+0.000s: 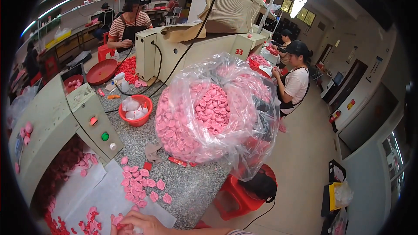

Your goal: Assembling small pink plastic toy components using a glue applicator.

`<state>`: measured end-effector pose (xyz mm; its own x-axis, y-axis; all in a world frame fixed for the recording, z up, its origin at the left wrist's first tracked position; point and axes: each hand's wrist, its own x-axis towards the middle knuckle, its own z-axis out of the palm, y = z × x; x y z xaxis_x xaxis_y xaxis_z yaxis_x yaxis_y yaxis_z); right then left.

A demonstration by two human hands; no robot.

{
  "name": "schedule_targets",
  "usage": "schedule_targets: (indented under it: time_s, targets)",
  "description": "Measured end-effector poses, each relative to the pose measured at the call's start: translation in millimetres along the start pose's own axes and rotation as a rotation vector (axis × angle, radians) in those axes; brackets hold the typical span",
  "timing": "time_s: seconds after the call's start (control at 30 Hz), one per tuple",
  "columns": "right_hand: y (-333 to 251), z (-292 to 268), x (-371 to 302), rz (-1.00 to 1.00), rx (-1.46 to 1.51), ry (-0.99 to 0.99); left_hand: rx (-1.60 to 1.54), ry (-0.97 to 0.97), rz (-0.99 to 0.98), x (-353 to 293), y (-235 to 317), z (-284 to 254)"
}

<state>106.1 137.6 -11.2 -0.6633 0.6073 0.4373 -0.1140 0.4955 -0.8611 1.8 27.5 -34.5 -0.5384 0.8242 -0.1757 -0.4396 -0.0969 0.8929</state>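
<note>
At the near edge of the speckled worktable (191, 187), the right hand (143, 223) curls closed around a few pink petals (116, 220); the left hand (116, 229) is mostly hidden beside it, so its grip cannot be told. More loose pink petals (141, 183) lie scattered just beyond. Farther right stands a large clear bag of petals (213, 113), and a red basin (137, 109) sits to its left.

A speckled grey table (191, 187) fills the frame's middle — on it a huge clear bag of pink petals (213, 113), a red basin (137, 111), white paper sheets (104, 196) lower left, and loose pink petals (141, 182).
</note>
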Motion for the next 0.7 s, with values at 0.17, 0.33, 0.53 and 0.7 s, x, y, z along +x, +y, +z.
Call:
schedule_targets:
  time_s: [0.17, 0.33, 0.53, 0.7]
  targets:
    - [18.3, -4.9, 1.7, 0.2, 0.284, -0.062, -0.757, 0.049, -0.108, 11.1, -1.3, -17.2]
    - [7.4, -21.0, 6.9, 0.319, 0.135, -0.141, -0.862, 0.015, -0.086, 5.2, 2.6, -17.8]
    - [13.4, -20.7, 22.7, 0.327, 0.63, -0.008, -0.803, 0.065, -0.111, -7.6, 23.2, 1.0]
    - [-26.3, -39.1, 26.1, 0.316, 0.236, 0.084, -0.726, 0.025, -0.073, -9.9, 26.1, 9.7]
